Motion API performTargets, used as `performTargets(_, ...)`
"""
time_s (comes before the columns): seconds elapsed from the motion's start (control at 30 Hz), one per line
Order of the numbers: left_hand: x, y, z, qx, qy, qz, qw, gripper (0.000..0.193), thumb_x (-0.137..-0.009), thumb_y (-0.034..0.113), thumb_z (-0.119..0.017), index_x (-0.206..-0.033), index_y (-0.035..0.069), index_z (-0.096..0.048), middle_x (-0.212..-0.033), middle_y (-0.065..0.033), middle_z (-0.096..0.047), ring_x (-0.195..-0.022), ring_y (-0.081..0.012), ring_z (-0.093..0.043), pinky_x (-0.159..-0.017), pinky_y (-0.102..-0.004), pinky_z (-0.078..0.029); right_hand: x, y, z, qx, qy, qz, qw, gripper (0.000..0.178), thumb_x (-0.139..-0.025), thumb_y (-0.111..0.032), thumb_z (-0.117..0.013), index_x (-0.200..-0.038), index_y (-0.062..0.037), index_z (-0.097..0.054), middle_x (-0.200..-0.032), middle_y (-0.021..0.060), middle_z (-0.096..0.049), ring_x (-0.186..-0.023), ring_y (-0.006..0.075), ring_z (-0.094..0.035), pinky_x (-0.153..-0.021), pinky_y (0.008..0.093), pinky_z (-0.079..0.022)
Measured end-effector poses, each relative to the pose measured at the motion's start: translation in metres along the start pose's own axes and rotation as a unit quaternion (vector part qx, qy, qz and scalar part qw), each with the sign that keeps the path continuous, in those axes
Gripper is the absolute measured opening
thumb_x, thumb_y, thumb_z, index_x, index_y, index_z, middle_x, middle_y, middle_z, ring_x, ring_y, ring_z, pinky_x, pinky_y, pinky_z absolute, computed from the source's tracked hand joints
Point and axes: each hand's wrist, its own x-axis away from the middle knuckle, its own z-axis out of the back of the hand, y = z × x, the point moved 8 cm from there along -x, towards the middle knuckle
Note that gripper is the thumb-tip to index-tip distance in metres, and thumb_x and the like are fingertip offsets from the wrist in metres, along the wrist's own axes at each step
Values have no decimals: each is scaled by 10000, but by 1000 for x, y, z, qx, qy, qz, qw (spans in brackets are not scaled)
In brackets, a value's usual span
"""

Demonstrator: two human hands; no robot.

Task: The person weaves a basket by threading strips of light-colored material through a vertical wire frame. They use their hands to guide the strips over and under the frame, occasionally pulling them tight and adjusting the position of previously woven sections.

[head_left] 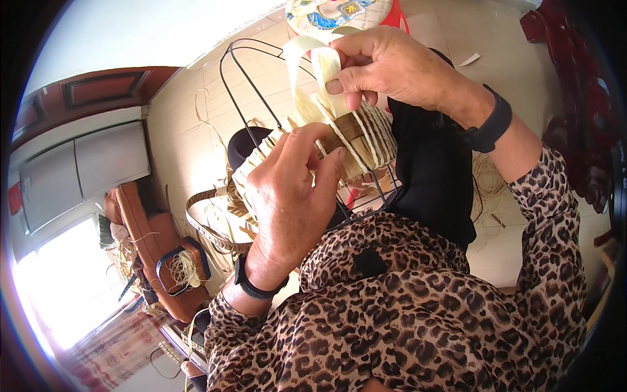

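Observation:
A partly woven basket [364, 145] on a black wire frame [253, 83] leans in my lap, its cream cords crossing brown and pale flat strips. My right hand [392, 70] is closed at the basket's upper side, with thumb and fingers pinching a pale, wide flat strip [328, 68]. That strip bends up in a loop above the weave. Lower and to the left, my left hand [290, 189] grips the near side of the basket with thumb and forefinger curled at the cords. What lies under its fingertips is partly hidden.
A round stool [339, 13] with a floral top stands beyond the basket. Loose fibre strands [490, 189] lie on the floor at the right. At the left are a brown seat [153, 242] with bundled fibre and a grey cabinet [85, 166]. Dark red carved furniture [578, 104] stands far right.

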Motion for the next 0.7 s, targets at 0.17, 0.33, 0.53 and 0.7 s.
performTargets(0.17, -5, -3, 5, -33, -26, 20, 999, 265, -745, 62, -687, -998, 43, -607, -654, -87, -544, -531, -185, -547, -500, -301, -433, -4, -4, -5, -17, 18, -20, 999, 146, -838, -153, -662, -840, -13, -623, -677, 20, -614, -615, 67, -609, -549, 201, -483)
performTargets(0.33, -7, -6, 9, -43, -32, 8, 999, 292, -741, 69, -695, -1018, 41, -608, -657, -89, -556, -534, -185, -556, -502, -302, -437, -7, -8, -15, 115, -10, 63, 991, 231, -749, -149, -713, -670, -7, -549, -557, 41, -512, -541, 96, -490, -533, 276, -408)
performTargets(0.53, -6, -5, 14, -23, -29, 19, 999, 283, -749, 76, -694, -1016, 37, -610, -690, -92, -581, -537, -190, -561, -510, -300, -447, -5, -18, -4, 83, 42, 51, 994, 249, -787, -153, -699, -674, -19, -522, -582, 28, -543, -542, 93, -526, -538, 266, -434)
performTargets(0.7, -12, 8, 11, -58, -38, -35, 997, 284, -743, 93, -727, -997, 16, -626, -547, -32, -476, -491, -87, -447, -471, -259, -370, -7, -16, -4, -5, 67, 13, 998, 136, -832, -131, -680, -843, -21, -601, -683, 6, -604, -588, 46, -591, -460, 181, -426)
